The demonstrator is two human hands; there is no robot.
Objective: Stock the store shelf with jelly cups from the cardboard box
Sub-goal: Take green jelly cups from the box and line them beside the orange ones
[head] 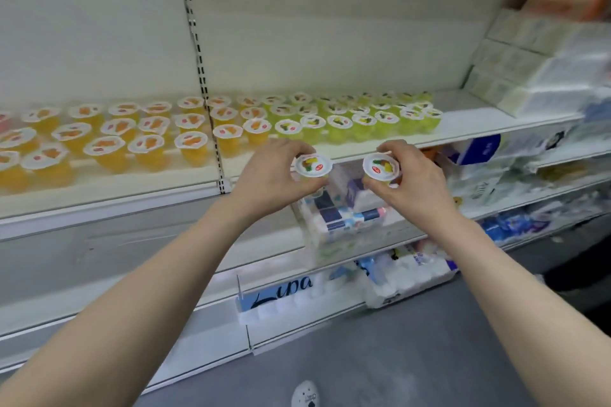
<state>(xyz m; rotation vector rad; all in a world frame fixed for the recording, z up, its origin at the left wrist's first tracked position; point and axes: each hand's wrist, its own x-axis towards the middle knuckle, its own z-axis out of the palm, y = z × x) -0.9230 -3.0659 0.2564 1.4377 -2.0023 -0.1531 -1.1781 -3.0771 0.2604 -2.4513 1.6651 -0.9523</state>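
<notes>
We hold two cups at the shelf (469, 120).
Orange cups (109, 139) fill its left, green cups (360, 119) its middle; just before its edge our left hand (267, 177) grips the left cup (313, 164), our right hand (418, 183) the right cup (380, 166), perhaps green.

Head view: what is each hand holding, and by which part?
Left hand grips one jelly cup, right hand grips another jelly cup, each by its side wall below the sealed lid rim.
</notes>
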